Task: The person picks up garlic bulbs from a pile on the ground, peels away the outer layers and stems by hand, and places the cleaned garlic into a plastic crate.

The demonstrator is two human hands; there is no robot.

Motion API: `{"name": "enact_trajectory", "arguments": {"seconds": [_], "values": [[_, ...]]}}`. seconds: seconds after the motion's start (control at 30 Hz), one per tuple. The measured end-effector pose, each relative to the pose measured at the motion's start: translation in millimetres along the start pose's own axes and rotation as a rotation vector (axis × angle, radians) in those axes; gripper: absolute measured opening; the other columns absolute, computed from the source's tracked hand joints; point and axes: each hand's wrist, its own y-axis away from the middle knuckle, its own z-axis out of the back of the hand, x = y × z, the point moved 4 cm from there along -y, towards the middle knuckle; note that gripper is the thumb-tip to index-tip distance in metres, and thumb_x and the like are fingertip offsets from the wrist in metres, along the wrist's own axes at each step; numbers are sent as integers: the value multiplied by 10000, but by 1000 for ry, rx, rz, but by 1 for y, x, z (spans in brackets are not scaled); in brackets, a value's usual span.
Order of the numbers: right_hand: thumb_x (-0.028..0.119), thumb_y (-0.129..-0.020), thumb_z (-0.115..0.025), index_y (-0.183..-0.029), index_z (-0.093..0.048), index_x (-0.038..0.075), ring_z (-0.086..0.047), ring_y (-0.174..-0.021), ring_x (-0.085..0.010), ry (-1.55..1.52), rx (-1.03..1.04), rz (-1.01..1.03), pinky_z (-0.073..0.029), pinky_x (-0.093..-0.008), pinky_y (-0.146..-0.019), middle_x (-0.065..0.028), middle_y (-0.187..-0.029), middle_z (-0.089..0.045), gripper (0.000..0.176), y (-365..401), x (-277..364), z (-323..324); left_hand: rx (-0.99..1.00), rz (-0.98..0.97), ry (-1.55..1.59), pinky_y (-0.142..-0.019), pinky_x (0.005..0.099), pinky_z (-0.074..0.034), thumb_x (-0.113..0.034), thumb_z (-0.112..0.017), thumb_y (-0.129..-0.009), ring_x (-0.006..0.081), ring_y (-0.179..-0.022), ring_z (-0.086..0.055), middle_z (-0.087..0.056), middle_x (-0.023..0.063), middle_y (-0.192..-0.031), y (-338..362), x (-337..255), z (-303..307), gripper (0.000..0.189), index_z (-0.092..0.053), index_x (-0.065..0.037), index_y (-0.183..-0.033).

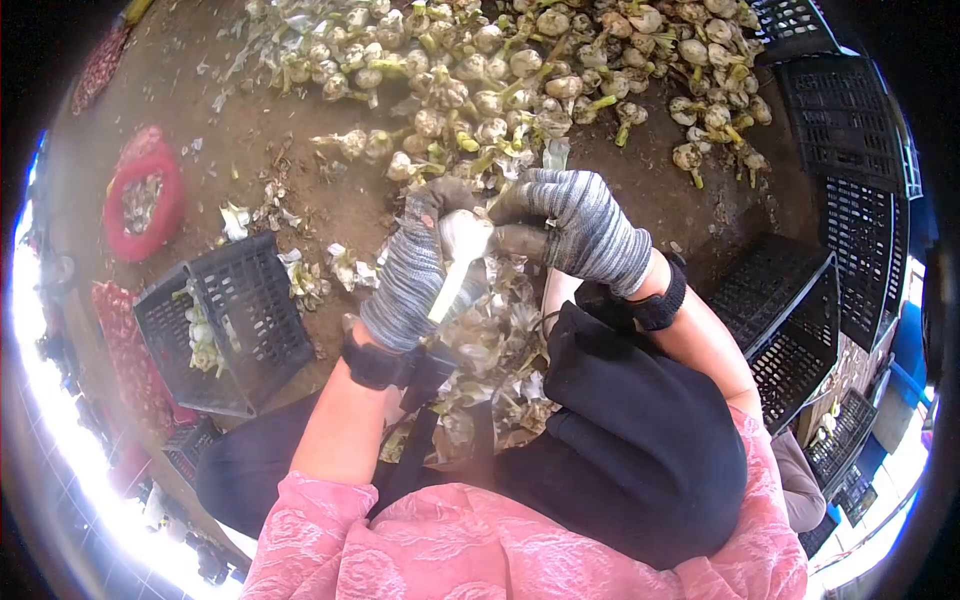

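Note:
A white garlic bulb [465,236] with its pale stem pointing down toward my lap is held in front of me. My left hand [408,272], in a grey striped knit glove, is closed around the bulb's left side. In a matching glove, my right hand [578,222] has its fingers bent and pressed against the bulb's right side near the root end. Dark dirt stains both gloves' fingertips. Loose garlic skins [500,335] lie below the hands, between my legs.
A large heap of unpeeled garlic bulbs [490,75] spreads across the ground ahead. At left stands a black crate [250,320] with some garlic inside, beyond it a rolled red mesh bag [117,215]. More black crates [845,120] line the right side.

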Motion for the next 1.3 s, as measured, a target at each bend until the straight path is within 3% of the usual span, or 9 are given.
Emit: {"name": "enact_trajectory", "arguments": {"seconds": [0.17,0.37,0.57,0.67,0.97,1.1,1.13,1.2,1.3], "values": [[112,-700,-652,-880,-638,35,-617,-706,-226,14,-26,-41,-483,-305,-650,-116,-766,-624,197,-1,-3,-2,-12,161,171,-820,267,-413,-89,-642,-728,147,-921,-483,-473,53,-996,-1,-10,-5,469,-390,-53,-1122],[184,-688,-603,-820,-616,49,-568,-707,-338,88,24,-11,-457,-393,-627,-163,-729,-581,189,0,2,-13,-63,-78,-225,-711,296,-464,-89,-604,-721,177,-807,-562,-576,87,-916,-2,2,3,352,-503,-22,-1052],[168,-700,-594,-823,-606,15,-570,-673,-345,209,-89,-91,-459,-388,-613,-183,-707,-577,197,-4,-5,-12,-52,8,66,-849,293,-436,4,-481,-770,181,-958,-543,-560,105,-1054,4,4,2,392,-457,-13,-1161],[180,-720,-616,-834,-606,-3,-590,-633,-302,-202,-167,-257,-464,-348,-607,-182,-692,-591,216,0,-13,-10,-28,-60,-412,-868,298,-433,9,-496,-762,191,-1003,-535,-558,123,-1093,7,13,5,409,-462,-8,-1169],[189,-703,-596,-785,-606,27,-572,-668,-349,65,-130,-85,-455,-399,-599,-183,-683,-575,182,-6,2,-14,-137,99,210,-832,272,-446,67,-448,-701,159,-954,-551,-574,74,-1070,-2,1,3,473,-499,-23,-1163],[130,-671,-591,-785,-602,33,-559,-652,-346,314,-122,-194,-452,-383,-588,-172,-703,-571,150,-11,-26,-25,-65,44,3,-716,308,-499,-56,-519,-813,147,-773,-598,-622,50,-875,-8,-15,14,248,-539,-19,-1057],[139,-673,-582,-777,-600,45,-560,-663,-344,386,-66,-250,-453,-394,-606,-171,-692,-569,141,-13,-43,-27,-157,25,-468,-678,291,-500,-89,-532,-801,147,-725,-585,-601,37,-814,0,-4,38,206,-546,-46,-1001],[118,-653,-599,-784,-601,62,-569,-745,-329,411,146,-351,-464,-380,-651,-157,-812,-584,142,-8,-81,-42,-575,136,959,-691,292,-489,-106,-530,-821,137,-727,-542,-552,66,-887,17,19,111,192,-502,-12,-986],[116,-644,-646,-870,-625,74,-583,-797,-328,313,421,-94,-473,-395,-709,-170,-835,-587,231,15,-103,-72,-860,-217,974,-685,331,-454,24,-541,-688,191,-768,-512,-517,93,-816,41,-15,186,244,-471,1,-921]]}}
